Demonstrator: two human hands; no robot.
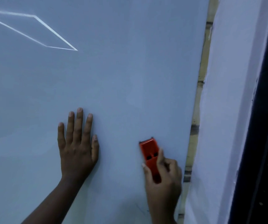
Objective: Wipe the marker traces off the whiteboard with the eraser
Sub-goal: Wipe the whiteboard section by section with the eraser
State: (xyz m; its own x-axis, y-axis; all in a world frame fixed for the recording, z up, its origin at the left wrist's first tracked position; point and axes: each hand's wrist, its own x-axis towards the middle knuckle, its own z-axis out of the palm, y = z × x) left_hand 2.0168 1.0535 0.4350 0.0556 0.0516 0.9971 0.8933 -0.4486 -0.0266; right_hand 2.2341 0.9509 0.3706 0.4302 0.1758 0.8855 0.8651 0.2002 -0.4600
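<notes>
Left hand [77, 143] lies flat, fingers straight, steadying the whiteboard [130, 70]; right hand [162, 180] grips the eraser [149, 152] for wiping.

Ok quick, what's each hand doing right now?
Left hand: open, flat on the whiteboard.
Right hand: gripping the orange eraser.

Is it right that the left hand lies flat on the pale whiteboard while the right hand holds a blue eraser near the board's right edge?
Not quite. The head view shows an orange plastic eraser, not blue. The left hand does lie flat on the pale whiteboard, and the right hand grips the eraser near the right edge.
</notes>
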